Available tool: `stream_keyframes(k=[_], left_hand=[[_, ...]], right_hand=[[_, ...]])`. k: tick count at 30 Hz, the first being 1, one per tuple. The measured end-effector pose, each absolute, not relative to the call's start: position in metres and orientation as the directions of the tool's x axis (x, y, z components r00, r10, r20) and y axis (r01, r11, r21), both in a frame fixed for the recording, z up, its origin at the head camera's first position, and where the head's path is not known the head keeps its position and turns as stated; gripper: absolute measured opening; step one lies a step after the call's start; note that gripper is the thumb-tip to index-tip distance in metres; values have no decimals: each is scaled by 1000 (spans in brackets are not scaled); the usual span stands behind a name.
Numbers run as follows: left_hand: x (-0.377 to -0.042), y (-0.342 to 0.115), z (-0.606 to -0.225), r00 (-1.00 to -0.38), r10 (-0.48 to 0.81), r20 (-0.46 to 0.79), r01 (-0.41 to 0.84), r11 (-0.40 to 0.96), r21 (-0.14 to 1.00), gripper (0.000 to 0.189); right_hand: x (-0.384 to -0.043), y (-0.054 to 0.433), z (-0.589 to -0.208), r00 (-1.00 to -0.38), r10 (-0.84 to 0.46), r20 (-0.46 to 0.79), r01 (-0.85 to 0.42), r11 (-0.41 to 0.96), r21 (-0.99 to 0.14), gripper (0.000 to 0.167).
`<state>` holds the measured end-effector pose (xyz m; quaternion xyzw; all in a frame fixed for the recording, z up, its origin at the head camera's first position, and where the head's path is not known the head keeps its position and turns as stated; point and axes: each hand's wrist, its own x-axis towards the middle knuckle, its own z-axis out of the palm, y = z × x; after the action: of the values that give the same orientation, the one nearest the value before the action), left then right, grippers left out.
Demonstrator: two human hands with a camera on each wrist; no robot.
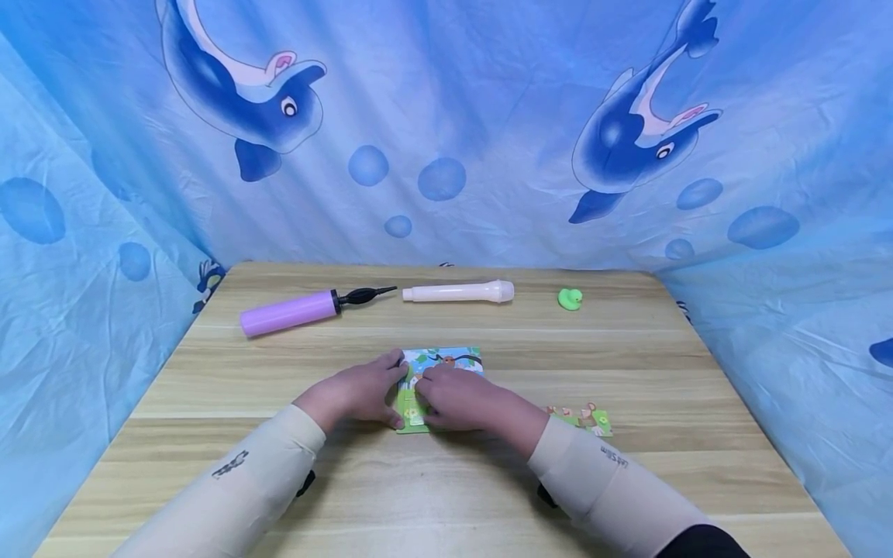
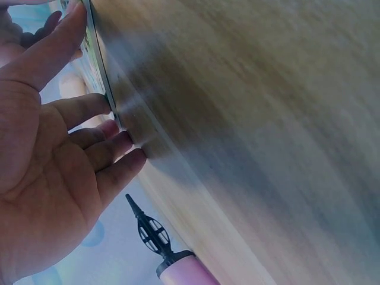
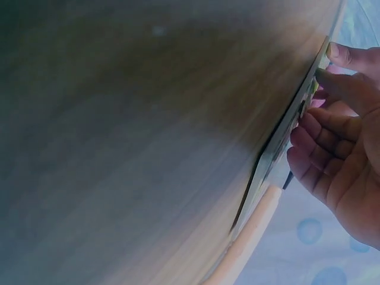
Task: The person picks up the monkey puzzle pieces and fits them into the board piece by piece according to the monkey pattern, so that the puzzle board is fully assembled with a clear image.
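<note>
A picture puzzle board (image 1: 441,358) with blue sky, leaves and green grass lies flat in the middle of the table. My left hand (image 1: 363,390) rests along its left side, thumb near the lower corner and fingers spread toward the upper one. In the left wrist view, the fingertips (image 2: 102,105) touch the board's edge and the tabletop beside it. Over the middle of the board, my right hand (image 1: 456,397) has its fingers curled. Between its thumb and index finger, the right wrist view shows a thin puzzle piece (image 3: 303,109), mostly hidden.
Loose puzzle pieces (image 1: 593,419) lie right of the board, partly behind the right forearm. Along the back are a purple hand pump (image 1: 289,313) with a black nozzle, a pale pink stick-shaped thing (image 1: 456,292) and a green toy duck (image 1: 570,299). A blue dolphin-print curtain (image 1: 446,116) surrounds the table.
</note>
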<state>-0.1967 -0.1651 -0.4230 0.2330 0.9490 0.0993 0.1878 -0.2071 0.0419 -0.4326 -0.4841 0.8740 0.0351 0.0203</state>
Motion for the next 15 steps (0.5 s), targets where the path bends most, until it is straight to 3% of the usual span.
stream_keyframes(k=[8, 15], left_hand=[[-197, -166, -425, -820, 478, -315, 405, 874, 270, 98], [-196, -165, -425, -819, 480, -315, 405, 872, 276, 98]], right_hand=[[-203, 38, -435, -541, -837, -83, -841, 542, 15, 19], [-195, 46, -429, -472, -878, -83, -882, 467, 67, 28]])
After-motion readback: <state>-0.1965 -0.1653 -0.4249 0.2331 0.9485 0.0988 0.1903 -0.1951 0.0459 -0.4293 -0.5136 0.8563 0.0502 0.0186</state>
